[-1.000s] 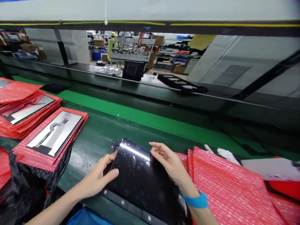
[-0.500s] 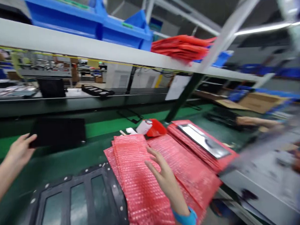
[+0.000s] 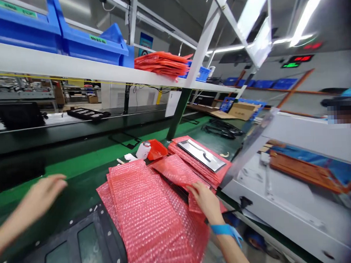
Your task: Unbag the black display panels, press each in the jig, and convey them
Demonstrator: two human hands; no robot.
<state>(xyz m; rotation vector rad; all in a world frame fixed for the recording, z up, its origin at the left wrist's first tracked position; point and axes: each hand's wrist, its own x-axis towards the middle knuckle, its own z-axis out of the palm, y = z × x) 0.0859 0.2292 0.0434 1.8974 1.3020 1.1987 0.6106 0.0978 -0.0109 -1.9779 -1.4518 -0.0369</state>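
My right hand (image 3: 206, 201), with a blue band at the wrist, pinches the edge of a red bubble-wrap bag (image 3: 177, 169) and lifts it. Under the raised bag shows the dark edge of a flat item (image 3: 177, 189). More red bubble-wrap bags (image 3: 146, 213) lie stacked to the left of this hand. My left hand (image 3: 46, 191) is slightly blurred above the green bench, its fingers stretched out and holding nothing visible. Beside it lies a black panel (image 3: 18, 173). A black frame with rectangular openings (image 3: 105, 230) is below, at the front.
Behind the bags stand a white bottle (image 3: 143, 150) and a red scoop-shaped bin (image 3: 157, 149). A panel with a white face (image 3: 202, 155) rests on bubble wrap. Blue bins (image 3: 94, 46) sit on the overhead shelf. A slanted post (image 3: 179, 112) rises from the bench.
The view has turned right. My left hand has come away from the black panel, which now lies on the bench. My right hand, open before, has closed on a bubble-wrap bag and raised it.
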